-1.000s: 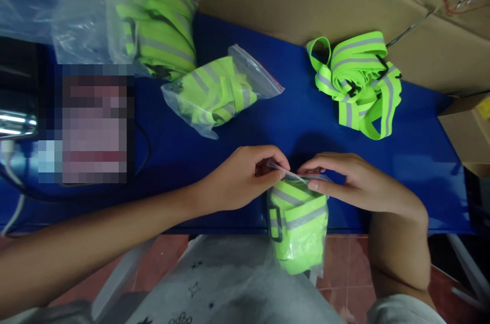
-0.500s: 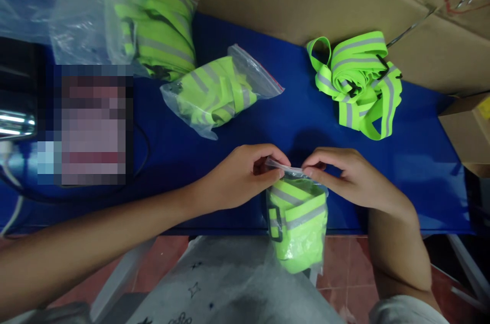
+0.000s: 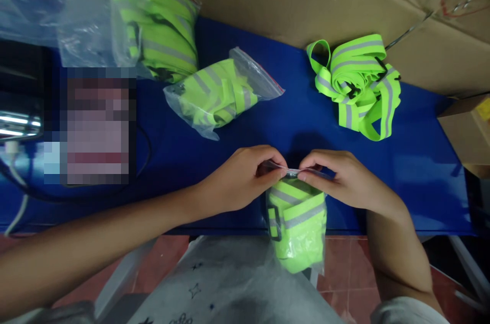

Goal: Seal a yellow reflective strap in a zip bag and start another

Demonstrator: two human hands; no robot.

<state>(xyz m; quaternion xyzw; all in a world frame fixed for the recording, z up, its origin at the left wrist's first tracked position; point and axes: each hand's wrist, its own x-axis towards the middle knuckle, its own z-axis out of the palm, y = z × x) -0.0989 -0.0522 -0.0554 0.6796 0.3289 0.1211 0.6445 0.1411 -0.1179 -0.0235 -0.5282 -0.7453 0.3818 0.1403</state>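
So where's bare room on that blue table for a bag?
Bare blue table between the small bagged bands and the loose reflective bands, and right of the right hand. Crowded: large bags far left; left hand and right hand pinching the filled bag.

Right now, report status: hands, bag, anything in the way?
Left hand and right hand pinch top of clear plastic bag of neon-yellow reflective straps. Bag hangs past edge of blue table. Second bagged strap bundle lies farther back, apart.
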